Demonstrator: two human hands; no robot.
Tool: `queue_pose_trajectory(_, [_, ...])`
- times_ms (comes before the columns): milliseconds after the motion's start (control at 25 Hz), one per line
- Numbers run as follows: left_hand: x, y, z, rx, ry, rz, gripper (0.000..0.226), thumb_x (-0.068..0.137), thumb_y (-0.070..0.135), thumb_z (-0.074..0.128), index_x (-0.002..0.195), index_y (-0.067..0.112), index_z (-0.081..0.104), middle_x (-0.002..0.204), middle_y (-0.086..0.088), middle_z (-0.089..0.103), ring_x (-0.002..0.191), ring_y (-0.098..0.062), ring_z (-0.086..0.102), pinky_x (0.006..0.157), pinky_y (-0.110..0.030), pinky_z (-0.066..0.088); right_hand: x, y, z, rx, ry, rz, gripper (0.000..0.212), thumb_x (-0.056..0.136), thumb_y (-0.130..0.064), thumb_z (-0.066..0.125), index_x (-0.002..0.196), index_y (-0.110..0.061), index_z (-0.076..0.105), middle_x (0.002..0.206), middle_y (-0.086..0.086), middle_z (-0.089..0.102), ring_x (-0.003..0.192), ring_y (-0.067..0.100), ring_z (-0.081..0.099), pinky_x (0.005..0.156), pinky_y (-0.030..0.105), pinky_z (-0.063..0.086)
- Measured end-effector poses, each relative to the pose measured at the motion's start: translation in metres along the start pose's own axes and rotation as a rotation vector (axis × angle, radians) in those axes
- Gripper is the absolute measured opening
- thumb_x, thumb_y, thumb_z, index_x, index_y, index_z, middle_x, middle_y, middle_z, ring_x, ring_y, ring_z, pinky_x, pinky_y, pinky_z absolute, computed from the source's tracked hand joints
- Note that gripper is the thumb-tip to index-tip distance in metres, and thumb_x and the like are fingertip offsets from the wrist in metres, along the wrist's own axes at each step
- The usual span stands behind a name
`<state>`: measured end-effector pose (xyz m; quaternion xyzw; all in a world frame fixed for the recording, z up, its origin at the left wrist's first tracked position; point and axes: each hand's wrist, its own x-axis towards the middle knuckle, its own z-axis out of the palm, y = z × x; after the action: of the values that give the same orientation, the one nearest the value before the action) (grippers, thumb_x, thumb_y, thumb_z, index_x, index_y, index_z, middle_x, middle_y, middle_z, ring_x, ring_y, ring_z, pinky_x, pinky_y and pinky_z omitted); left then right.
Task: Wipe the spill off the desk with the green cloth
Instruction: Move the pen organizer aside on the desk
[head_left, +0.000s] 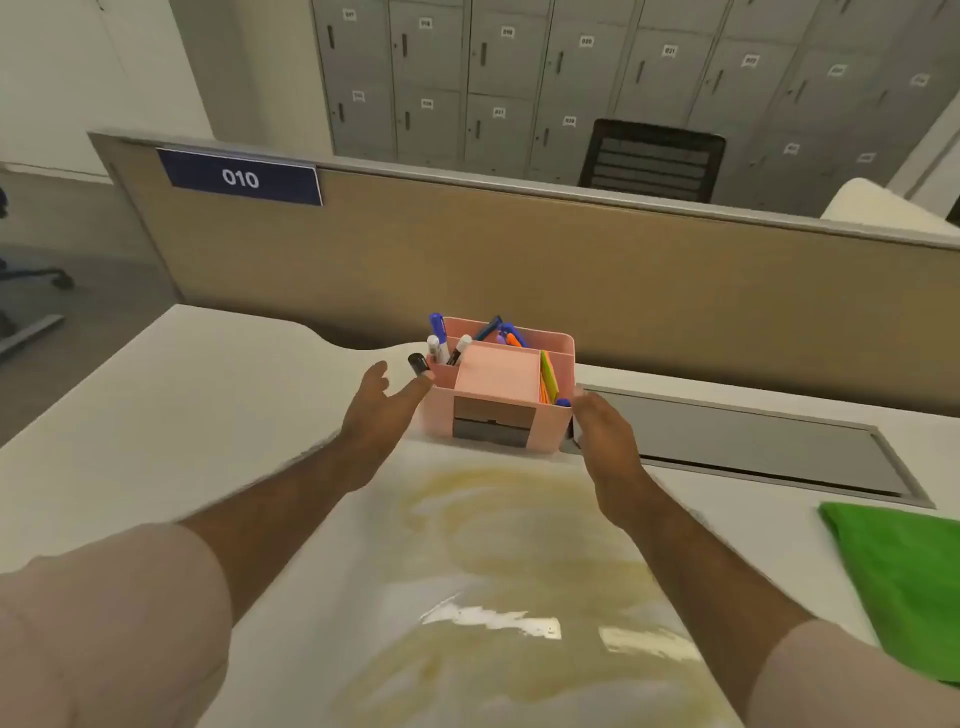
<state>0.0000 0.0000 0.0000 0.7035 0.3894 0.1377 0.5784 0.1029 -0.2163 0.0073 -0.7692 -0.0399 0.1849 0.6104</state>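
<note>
A yellowish-brown spill (498, 566) is smeared over the white desk (171, 415) between my forearms, glossy near the front. The green cloth (904, 577) lies flat on the desk at the far right, untouched. A pink desk organiser (498, 389) with pens and sticky notes stands just beyond the spill. My left hand (379, 410) is open beside the organiser's left side, fingers apart. My right hand (602, 431) is open at its right side, close to or touching the wall; I cannot tell which.
A tan partition (519, 260) with a blue "010" sign (241, 177) closes the desk's back. A grey cable-tray lid (727, 436) is set into the desk to the right of the organiser. Grey lockers (519, 78) and a black chair back (652, 158) stand behind.
</note>
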Motion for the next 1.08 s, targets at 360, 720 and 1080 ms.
queue_pose_trajectory(360, [0.028, 0.002, 0.041, -0.114, -0.038, -0.081, 0.036, 0.094, 0.043, 0.049, 0.125, 0.025, 0.054, 0.103, 0.005, 0.063, 0.088, -0.012, 0.054, 0.07, -0.028, 0.043, 0.029, 0.003, 0.027, 0.003, 0.064, 0.038, 0.033, 0.103, -0.039, 0.037, 0.123, -0.023, 0.057, 0.098, -0.003, 0.063, 0.094, 0.014, 0.058, 0.069, 0.027, 0.045])
queue_pose_trajectory(720, [0.023, 0.004, -0.011, -0.139, 0.081, -0.086, 0.032, 0.099, 0.031, 0.039, 0.125, 0.024, 0.056, 0.103, 0.005, 0.062, 0.086, -0.013, 0.055, 0.063, -0.022, 0.041, 0.002, -0.003, 0.075, 0.066, 0.054, -0.008, 0.025, 0.102, -0.039, 0.04, 0.119, -0.029, 0.056, 0.096, -0.01, 0.062, 0.09, 0.007, 0.057, 0.063, 0.02, 0.043])
queue_pose_trajectory(1080, [0.01, -0.028, -0.146, -0.147, 0.247, -0.149, 0.029, 0.093, 0.031, 0.048, 0.121, 0.026, 0.056, 0.108, 0.0, 0.064, 0.106, -0.022, 0.057, 0.097, -0.038, 0.048, -0.052, -0.015, 0.18, -0.025, -0.142, -0.085, 0.039, 0.102, -0.041, 0.038, 0.137, -0.028, 0.05, 0.117, -0.007, 0.061, 0.111, 0.017, 0.055, 0.091, 0.035, 0.05])
